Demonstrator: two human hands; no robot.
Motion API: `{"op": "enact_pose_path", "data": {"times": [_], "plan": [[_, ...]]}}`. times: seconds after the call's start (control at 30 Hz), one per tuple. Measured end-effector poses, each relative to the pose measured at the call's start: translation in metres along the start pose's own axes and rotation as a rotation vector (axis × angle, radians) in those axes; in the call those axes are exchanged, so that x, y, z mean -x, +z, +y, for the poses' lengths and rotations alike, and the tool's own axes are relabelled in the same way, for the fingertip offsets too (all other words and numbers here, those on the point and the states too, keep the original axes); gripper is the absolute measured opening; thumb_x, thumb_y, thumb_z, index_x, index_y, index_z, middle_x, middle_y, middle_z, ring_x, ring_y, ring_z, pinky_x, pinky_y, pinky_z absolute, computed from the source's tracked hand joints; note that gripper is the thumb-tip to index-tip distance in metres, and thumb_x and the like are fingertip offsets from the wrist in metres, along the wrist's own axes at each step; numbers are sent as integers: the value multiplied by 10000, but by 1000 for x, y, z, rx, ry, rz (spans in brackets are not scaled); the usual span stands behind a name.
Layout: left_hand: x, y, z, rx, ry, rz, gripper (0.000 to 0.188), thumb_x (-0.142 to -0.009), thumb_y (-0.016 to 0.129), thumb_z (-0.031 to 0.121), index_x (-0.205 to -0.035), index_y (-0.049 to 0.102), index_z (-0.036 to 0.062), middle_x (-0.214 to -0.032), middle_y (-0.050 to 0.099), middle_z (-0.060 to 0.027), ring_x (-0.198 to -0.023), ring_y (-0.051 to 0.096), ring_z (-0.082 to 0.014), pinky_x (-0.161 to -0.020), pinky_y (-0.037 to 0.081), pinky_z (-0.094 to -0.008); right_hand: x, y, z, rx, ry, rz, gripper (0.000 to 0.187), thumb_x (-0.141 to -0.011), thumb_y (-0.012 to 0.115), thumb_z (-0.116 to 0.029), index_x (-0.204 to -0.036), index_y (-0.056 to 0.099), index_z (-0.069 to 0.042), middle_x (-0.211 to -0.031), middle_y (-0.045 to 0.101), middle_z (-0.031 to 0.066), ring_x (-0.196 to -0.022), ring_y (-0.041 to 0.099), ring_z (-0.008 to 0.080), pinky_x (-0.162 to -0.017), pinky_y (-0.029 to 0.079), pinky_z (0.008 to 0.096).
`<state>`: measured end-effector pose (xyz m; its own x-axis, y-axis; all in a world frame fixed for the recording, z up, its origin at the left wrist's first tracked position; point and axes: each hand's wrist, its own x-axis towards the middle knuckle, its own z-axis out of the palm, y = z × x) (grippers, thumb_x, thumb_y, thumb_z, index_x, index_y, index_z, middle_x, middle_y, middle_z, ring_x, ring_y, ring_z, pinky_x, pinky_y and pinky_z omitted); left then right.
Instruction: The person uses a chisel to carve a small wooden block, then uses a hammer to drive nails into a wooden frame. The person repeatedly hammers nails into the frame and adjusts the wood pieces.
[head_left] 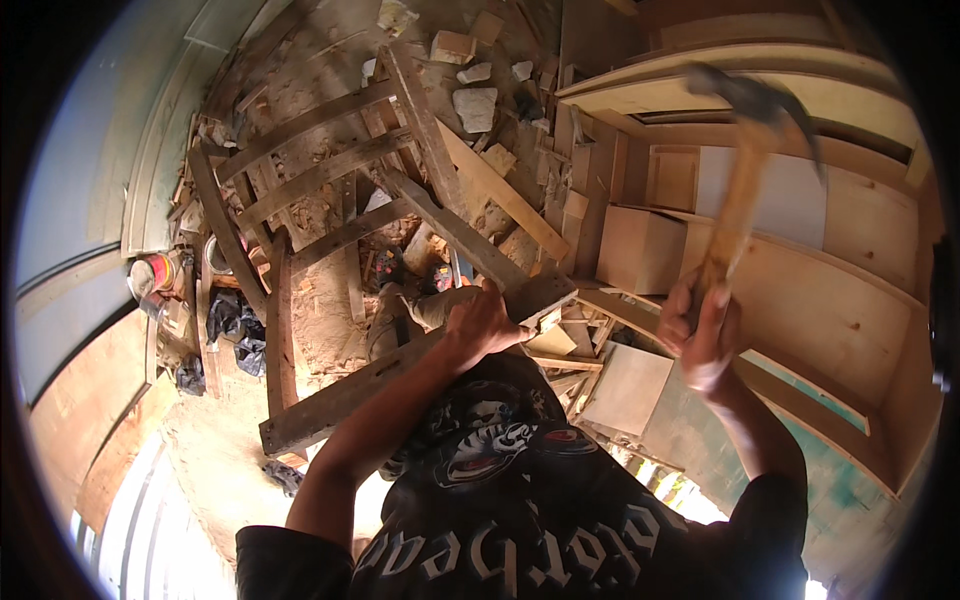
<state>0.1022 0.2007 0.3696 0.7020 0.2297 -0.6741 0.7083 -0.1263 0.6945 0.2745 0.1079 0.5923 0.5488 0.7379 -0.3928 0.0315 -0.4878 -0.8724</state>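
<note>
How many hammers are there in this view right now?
1: a hammer, raised in the right hand, to the right of the wooden frame. Others could be hidden from view.

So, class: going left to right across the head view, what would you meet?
Red-and-yellow container, black plastic, left hand on a wooden beam, pale board, right hand holding a hammer.

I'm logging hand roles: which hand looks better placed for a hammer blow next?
The right hand, most likely: it holds the hammer, clear of the beam, while the left hand is on that beam, near one end.
</note>
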Motion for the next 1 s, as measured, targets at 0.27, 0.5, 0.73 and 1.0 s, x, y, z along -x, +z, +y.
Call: {"op": "enact_pose_path", "data": {"times": [0.27,0.5,0.73,1.0], "plan": [[1,-2,3,25,-47,-8,977,-643,829,477,-1320,394,-77,-1167,632,-277,-1093,638,-373,-949,505,-430,-8,1,-6,305,775,-245,509,-1024,405,-512,-750,470,-89,-510,389,-40,-396,363,67,-354,287,241],[-2,6,1,-9,37,75,1046,-638,814,544,-1268,347,-149,-1089,660,-283,-1013,675,-372,-868,549,-420,7,3,28,515,243,-180,487,-1034,376,-500,-794,474,-88,-556,433,-11,-414,387,80,-362,307,259],[-11,2,3,-54,5,42,1012,-643,812,582,-1231,408,-135,-1109,649,-293,-1069,650,-377,-916,523,-410,-1,-27,20,179,439,-151,479,-1034,375,-505,-819,473,-88,-545,380,-35,-399,364,58,-340,308,245],[22,22,-13,-511,5,240,1023,-655,743,713,-1254,454,-64,-1170,604,-199,-1131,610,-322,-894,501,-532,28,-27,-44,116,79,61,582,-990,387,-616,-802,493,-75,-553,343,-43,-403,316,52,-372,279,234]]}}
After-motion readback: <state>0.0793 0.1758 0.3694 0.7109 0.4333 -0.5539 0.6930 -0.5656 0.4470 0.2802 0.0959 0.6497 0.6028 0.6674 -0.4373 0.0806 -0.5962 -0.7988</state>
